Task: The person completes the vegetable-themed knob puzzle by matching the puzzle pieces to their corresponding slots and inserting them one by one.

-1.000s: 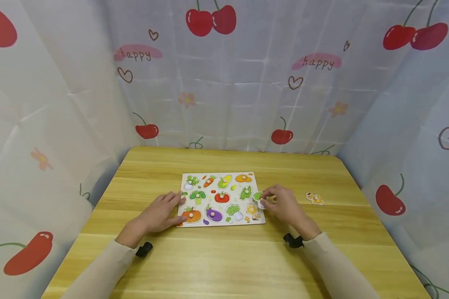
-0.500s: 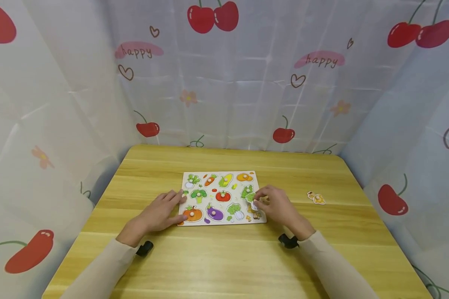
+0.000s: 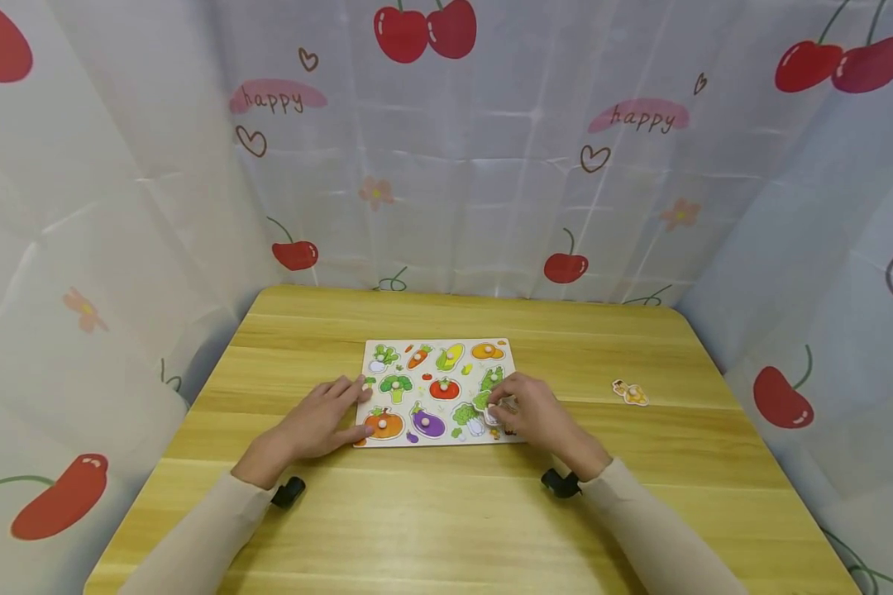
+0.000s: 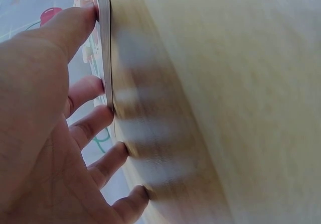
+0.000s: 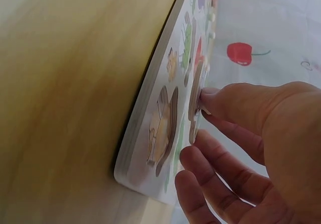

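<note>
A white wooden vegetable puzzle board (image 3: 467, 392) lies on the table, with knobbed pieces such as the pumpkin (image 3: 387, 427), eggplant (image 3: 428, 425) and tomato (image 3: 444, 389) in it. My left hand (image 3: 316, 420) rests at the board's left edge, thumb on its top by the pumpkin, fingers spread straight. Between thumb and fingertips my right hand (image 3: 539, 416) pinches a leafy green and white cabbage piece (image 3: 483, 401). It is held over the lower right of the board, overlapping the printed cabbage slot (image 3: 466, 417). In the right wrist view the piece (image 5: 194, 98) is raised above the board surface.
A yellow mushroom piece (image 3: 632, 393) lies on the wooden table (image 3: 417, 521) to the right of the board. Its mushroom-shaped recess (image 5: 159, 133) shows near the board's corner. A cherry-patterned curtain (image 3: 454, 190) stands around the back and sides.
My right hand has carried the cabbage piece leftward from the board's right edge to over the cabbage slot. My left hand has stayed at the left edge.
</note>
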Demonstrator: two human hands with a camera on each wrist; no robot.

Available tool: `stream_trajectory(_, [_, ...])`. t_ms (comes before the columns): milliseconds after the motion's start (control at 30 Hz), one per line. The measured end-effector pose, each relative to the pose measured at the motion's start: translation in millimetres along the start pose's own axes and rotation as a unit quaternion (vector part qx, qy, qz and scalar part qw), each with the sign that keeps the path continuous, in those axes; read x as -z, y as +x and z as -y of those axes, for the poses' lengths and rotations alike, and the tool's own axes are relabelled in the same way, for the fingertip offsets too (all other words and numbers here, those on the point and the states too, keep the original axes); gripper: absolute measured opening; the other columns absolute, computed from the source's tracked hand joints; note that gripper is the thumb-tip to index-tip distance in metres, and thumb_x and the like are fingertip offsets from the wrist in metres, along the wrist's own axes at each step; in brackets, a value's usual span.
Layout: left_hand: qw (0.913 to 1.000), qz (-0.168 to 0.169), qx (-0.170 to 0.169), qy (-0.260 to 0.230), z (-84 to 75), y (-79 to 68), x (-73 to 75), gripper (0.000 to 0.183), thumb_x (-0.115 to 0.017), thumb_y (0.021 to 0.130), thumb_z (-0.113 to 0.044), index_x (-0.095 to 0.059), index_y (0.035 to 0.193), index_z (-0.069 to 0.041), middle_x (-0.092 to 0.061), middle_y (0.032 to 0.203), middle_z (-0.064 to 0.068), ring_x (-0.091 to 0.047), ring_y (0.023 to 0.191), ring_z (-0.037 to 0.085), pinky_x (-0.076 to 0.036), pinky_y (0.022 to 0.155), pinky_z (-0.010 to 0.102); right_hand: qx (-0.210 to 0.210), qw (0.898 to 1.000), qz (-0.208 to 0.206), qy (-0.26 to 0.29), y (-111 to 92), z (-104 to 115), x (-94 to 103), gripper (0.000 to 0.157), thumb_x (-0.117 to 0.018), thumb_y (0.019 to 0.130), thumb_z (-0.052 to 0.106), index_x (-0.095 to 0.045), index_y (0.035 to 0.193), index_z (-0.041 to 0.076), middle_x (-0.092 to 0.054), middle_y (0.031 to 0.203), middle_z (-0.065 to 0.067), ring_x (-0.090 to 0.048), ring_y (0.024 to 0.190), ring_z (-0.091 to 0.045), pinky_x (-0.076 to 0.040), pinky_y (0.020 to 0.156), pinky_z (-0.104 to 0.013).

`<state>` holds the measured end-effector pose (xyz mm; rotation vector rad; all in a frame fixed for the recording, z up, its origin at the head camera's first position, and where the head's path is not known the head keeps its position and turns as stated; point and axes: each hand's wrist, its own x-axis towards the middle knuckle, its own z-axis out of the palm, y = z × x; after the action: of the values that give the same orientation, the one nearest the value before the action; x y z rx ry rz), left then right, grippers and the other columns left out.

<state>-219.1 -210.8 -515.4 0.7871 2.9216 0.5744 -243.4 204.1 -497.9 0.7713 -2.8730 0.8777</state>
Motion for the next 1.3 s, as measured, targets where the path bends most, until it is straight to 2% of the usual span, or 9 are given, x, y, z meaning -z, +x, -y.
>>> stream_trajectory(133, [1.0000, 0.003, 0.004, 0.001, -0.6, 0.2, 0.3, 0.085, -0.076, 0.114, -0.049, -0.048, 0.175, 0.002, -0.059, 0.170, 0.023, -0.050, 0.162, 0.059, -0.040, 0.135, 0.075, 0.003, 1.000, 0.011, 0.004, 0.8, 5.9, -3.1, 0.005, -0.089, 0.104, 0.009, -0.089, 0.106, 0.014, -0.083, 0.118, -0.004, -0.079, 0.114, -0.023, -0.069, 0.104, -0.049])
stream_trajectory(400, [1.0000, 0.002, 0.004, 0.001, -1.5, -0.1, 0.9, 0.084, -0.077, 0.114, -0.047, -0.048, 0.175, 0.002, -0.060, 0.168, 0.022, -0.053, 0.159, 0.057, -0.043, 0.133, 0.074, 0.026, 0.999, 0.018, 0.001, 1.6, 14.3, -9.5, 0.005, -0.089, 0.103, 0.009, -0.090, 0.108, 0.010, -0.085, 0.121, -0.008, -0.079, 0.115, -0.026, -0.069, 0.103, -0.049])
stream_trajectory(667, [1.0000, 0.004, 0.005, 0.005, -1.5, 0.0, 0.5, 0.084, -0.077, 0.114, -0.048, -0.047, 0.175, 0.002, -0.058, 0.172, 0.023, -0.052, 0.160, 0.057, -0.042, 0.134, 0.074, 0.015, 0.999, 0.039, -0.007, 4.2, 19.7, -14.1, 0.005, -0.088, 0.105, 0.013, -0.090, 0.110, 0.013, -0.084, 0.125, -0.006, -0.077, 0.119, -0.025, -0.067, 0.108, -0.050])
stream_trajectory(1300, [0.9998, 0.009, 0.012, 0.011, -1.9, 0.3, 0.5, 0.085, -0.076, 0.114, -0.049, -0.046, 0.176, 0.001, -0.055, 0.176, 0.022, -0.054, 0.157, 0.056, -0.043, 0.134, 0.073, 0.025, 0.999, 0.033, -0.018, 4.6, 20.6, -21.0, 0.008, -0.090, 0.103, 0.011, -0.091, 0.111, 0.011, -0.084, 0.126, -0.007, -0.076, 0.123, -0.028, -0.065, 0.112, -0.052])
